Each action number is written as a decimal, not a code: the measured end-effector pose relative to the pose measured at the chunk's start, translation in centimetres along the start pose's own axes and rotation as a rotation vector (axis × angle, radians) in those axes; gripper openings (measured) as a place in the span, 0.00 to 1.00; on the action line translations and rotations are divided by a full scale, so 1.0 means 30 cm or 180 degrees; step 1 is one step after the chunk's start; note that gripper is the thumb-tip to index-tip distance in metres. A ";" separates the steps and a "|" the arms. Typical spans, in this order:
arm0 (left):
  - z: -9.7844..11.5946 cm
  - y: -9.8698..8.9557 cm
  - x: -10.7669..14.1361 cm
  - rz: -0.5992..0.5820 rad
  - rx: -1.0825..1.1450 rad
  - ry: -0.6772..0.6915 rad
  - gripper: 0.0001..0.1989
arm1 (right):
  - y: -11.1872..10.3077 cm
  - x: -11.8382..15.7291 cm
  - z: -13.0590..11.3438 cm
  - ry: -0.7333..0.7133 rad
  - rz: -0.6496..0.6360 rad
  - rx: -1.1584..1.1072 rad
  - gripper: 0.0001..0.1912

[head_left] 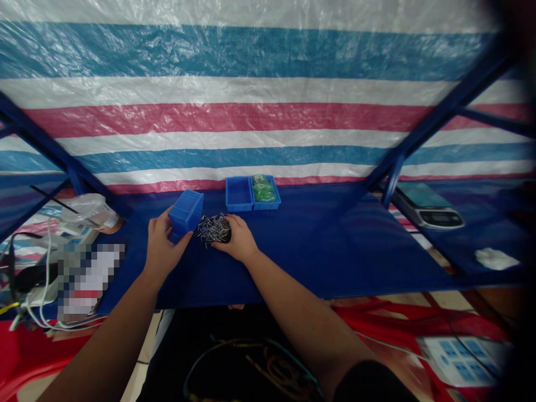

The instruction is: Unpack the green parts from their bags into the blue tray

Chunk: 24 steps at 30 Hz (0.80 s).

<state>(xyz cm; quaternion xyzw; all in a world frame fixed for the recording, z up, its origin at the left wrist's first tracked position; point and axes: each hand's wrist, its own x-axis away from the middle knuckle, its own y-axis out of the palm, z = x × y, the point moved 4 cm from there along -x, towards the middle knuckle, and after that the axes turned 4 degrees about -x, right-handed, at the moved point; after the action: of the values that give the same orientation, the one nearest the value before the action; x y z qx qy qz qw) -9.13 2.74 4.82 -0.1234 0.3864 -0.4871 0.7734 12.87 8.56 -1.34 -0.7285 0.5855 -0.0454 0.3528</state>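
My left hand (162,241) grips a small blue plastic bin (186,213), fingers at its left side and thumb at its lower right. The bin is tipped over, and its inside is hidden from me. Right beside it lies a loose pile of thin silver metal pins that look like nails or screws (213,229). My right hand (239,239) curves around the right edge of that pile, touching it, with thumb and fingers apart. Behind the pile stand an upright blue bin (239,192) with nothing visible in it and a second blue bin (272,205) holding green plastic packets (263,190).
A digital scale (435,215) sits at the right, near crumpled white material (496,259). On the left are a clear plastic cup (90,211), white cables (46,290) and a blurred flat item (90,279). Blue metal posts (393,173) frame the blue table (335,245); striped sheeting (259,120) hangs behind.
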 end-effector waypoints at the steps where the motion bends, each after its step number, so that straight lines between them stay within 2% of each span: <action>1: -0.002 -0.001 -0.001 0.0005 -0.0001 -0.0009 0.41 | -0.001 0.000 -0.001 0.0008 -0.0002 -0.0009 0.46; 7: -0.043 -0.009 -0.032 0.0133 0.0030 -0.0152 0.42 | -0.009 0.001 -0.008 0.0045 -0.0033 -0.0038 0.47; 11: -0.100 0.010 -0.104 0.0240 0.0602 -0.0431 0.43 | -0.015 0.001 -0.013 0.0043 -0.0031 -0.0056 0.47; 15: -0.155 0.073 -0.203 0.0188 0.1428 -0.0588 0.40 | -0.017 0.000 -0.009 0.0074 -0.0034 -0.0083 0.46; 18: -0.186 0.137 -0.267 -0.0008 0.2029 -0.0818 0.38 | -0.016 0.001 -0.004 0.0043 -0.0022 -0.0108 0.45; 24: -0.199 0.247 -0.324 -0.0323 0.2511 -0.1402 0.34 | -0.017 0.000 0.001 0.0001 -0.0027 -0.0164 0.42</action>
<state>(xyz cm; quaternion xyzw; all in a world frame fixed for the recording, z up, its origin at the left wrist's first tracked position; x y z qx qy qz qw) -10.74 15.76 1.24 0.0612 -0.0090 -0.5965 0.8002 13.29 8.61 -1.08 -0.7398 0.5834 -0.0319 0.3336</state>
